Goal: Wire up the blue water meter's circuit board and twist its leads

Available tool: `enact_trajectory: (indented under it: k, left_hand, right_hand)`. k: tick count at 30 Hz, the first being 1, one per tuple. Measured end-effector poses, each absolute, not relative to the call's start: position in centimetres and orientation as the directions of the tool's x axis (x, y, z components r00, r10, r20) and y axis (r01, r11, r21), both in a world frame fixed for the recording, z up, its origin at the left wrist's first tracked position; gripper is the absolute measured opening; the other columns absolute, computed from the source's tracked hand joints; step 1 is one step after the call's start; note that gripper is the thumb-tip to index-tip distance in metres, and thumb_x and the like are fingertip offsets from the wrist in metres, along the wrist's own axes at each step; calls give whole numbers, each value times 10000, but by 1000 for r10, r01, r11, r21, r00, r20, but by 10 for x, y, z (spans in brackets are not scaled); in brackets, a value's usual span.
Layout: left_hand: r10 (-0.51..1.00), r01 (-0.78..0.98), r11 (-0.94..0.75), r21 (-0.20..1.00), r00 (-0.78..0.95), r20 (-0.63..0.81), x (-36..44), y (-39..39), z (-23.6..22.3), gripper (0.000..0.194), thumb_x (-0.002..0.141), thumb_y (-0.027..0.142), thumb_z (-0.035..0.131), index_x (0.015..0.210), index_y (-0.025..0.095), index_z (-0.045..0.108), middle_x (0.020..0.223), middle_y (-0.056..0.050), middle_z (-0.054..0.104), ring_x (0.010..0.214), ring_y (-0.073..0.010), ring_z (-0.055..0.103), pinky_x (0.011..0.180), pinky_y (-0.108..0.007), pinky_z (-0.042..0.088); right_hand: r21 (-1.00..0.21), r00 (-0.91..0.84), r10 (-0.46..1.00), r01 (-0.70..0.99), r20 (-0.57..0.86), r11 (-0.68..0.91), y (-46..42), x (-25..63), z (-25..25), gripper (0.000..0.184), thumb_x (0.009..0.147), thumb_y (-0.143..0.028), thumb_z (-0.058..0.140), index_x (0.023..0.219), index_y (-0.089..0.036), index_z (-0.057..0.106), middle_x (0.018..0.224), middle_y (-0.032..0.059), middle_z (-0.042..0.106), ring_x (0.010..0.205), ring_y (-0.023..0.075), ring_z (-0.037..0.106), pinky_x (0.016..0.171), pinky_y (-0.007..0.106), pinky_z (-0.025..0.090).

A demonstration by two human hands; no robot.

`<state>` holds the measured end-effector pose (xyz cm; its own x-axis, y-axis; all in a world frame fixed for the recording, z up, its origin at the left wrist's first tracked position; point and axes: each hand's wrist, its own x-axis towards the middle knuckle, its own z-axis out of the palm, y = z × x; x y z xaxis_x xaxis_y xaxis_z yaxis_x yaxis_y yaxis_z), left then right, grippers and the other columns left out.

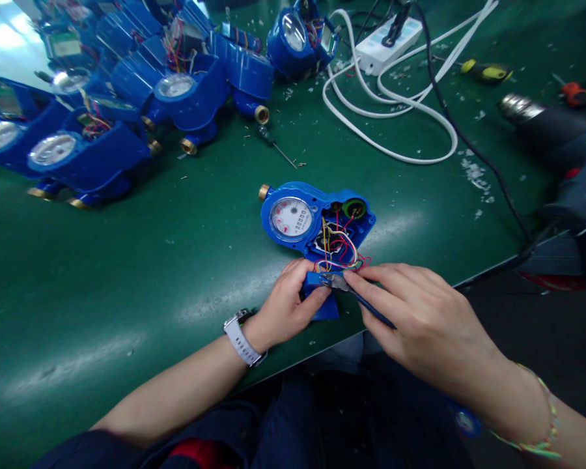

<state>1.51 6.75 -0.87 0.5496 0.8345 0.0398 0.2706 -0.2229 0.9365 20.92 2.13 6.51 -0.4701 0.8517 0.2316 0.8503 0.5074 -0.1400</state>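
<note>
A blue water meter (293, 218) lies face up on the green bench, its dial showing and its side compartment uncovered. Red, yellow and white wires (344, 244) run out of that compartment towards a blue cover (328, 307) at the bench's front edge. My left hand (293, 299) is closed on the cover, thumb in front and fingers behind it. In my right hand (410, 309) is a pair of cutting pliers (336, 281), jaws against the cover's upper edge beside the wires. Whether the jaws grip a wire is too small to tell.
Several blue water meters (185, 98) with uncovered compartments crowd the back left. A screwdriver (276, 144) and small screws lie behind my meter. A white power strip (389, 42) with looped cable, a yellow-black screwdriver (486, 70) and a heat gun (542, 120) occupy the right.
</note>
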Motion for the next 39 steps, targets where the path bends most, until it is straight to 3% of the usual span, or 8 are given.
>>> enact_trajectory:
  k: [4, 6, 13, 17, 20, 27, 39]
  left_hand:
    - [833, 266, -225, 937, 551, 43, 15, 68, -10, 128, 910, 277, 517, 981, 171, 531, 950, -77, 620, 869, -211, 562, 795, -359, 455]
    - [836, 270, -219, 938, 548, 38, 15, 68, -10, 120, 908, 276, 517, 969, 175, 533, 919, -66, 614, 853, -207, 558, 781, -352, 455]
    - [845, 269, -187, 945, 535, 15, 14, 68, -8, 139, 894, 306, 536, 949, 179, 545, 887, -53, 611, 828, -196, 549, 760, -333, 453]
    - [853, 263, -151, 953, 522, -9, 14, 68, -10, 186, 872, 343, 582, 947, 175, 556, 890, -52, 624, 796, -185, 545, 735, -319, 448]
    - [866, 273, -124, 954, 499, -30, 14, 68, -10, 196, 855, 346, 605, 933, 171, 562, 884, -52, 629, 780, -182, 548, 724, -316, 445]
    - [875, 219, -28, 975, 477, -82, 16, 69, -4, 190, 833, 343, 616, 885, 174, 546, 817, -26, 640, 709, -159, 562, 685, -290, 445]
    - [880, 135, 38, 990, 466, -97, 14, 69, -4, 271, 804, 412, 670, 845, 180, 535, 714, 9, 595, 624, -134, 524, 602, -255, 430]
  right_hand:
    - [-65, -493, 834, 851, 248, 522, 21, 207, 64, 273, 886, -99, 519, 1106, -76, 680, 975, 106, 706, 800, 251, 651, 656, 374, 480]
    - [-86, -487, 831, 847, 269, 524, 19, 209, 64, 261, 906, -101, 501, 1098, -74, 676, 970, 105, 711, 787, 239, 657, 648, 363, 487]
    - [-439, -280, 912, 809, 300, 392, 2, 228, 68, 274, 908, -120, 572, 1173, -158, 628, 1069, 76, 693, 909, 197, 672, 832, 322, 543]
    - [-508, -172, 946, 809, 276, 295, -14, 236, 66, 300, 904, -140, 596, 1198, -197, 607, 1111, 65, 670, 963, 205, 656, 875, 335, 530]
    - [-488, -187, 949, 823, 253, 292, -24, 233, 59, 301, 912, -138, 583, 1210, -180, 593, 1115, 82, 654, 999, 225, 635, 887, 377, 514]
    - [-298, -256, 908, 885, 332, 358, -25, 213, 44, 267, 901, -109, 566, 1165, -100, 605, 1045, 125, 658, 934, 267, 615, 807, 429, 487]
    - [-235, -212, 916, 924, 339, 301, -23, 212, 42, 257, 904, -135, 585, 1151, -85, 635, 1037, 124, 665, 914, 282, 612, 794, 429, 466]
